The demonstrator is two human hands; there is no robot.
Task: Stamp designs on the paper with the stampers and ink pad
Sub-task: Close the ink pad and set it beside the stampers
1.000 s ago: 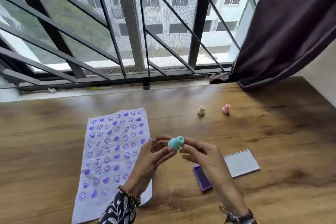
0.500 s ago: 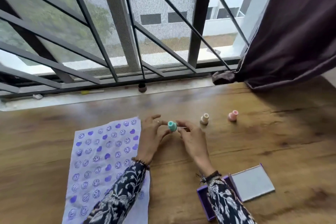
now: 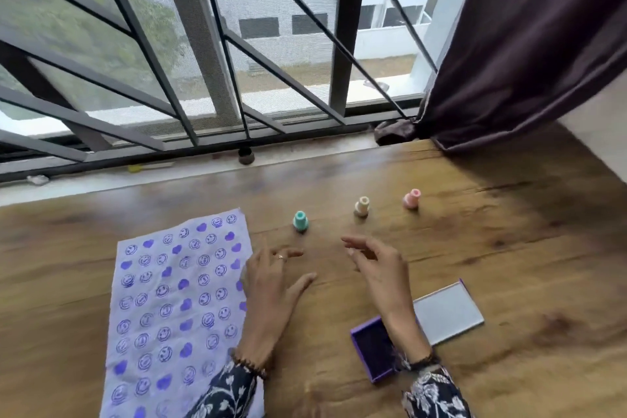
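Observation:
A teal stamper (image 3: 300,220) stands upright on the wooden table, just right of the paper's top corner. A cream stamper (image 3: 361,206) and a pink stamper (image 3: 412,198) stand further right in the same row. The white paper (image 3: 176,302), covered in purple smiley and heart prints, lies at the left. My left hand (image 3: 271,285) hovers open beside the paper's right edge, below the teal stamper. My right hand (image 3: 380,271) is open too, above the purple ink pad (image 3: 369,346), whose lid (image 3: 448,312) lies flipped open to the right.
A window with dark metal bars runs along the table's far edge. A dark curtain (image 3: 529,54) hangs at the back right and touches the tabletop. A small dark round object (image 3: 245,156) and a yellow item (image 3: 135,168) lie on the sill.
Both hands held the teal stamper, carried it forward and set it down on the table. They have let go and pulled back toward me, fingers apart.

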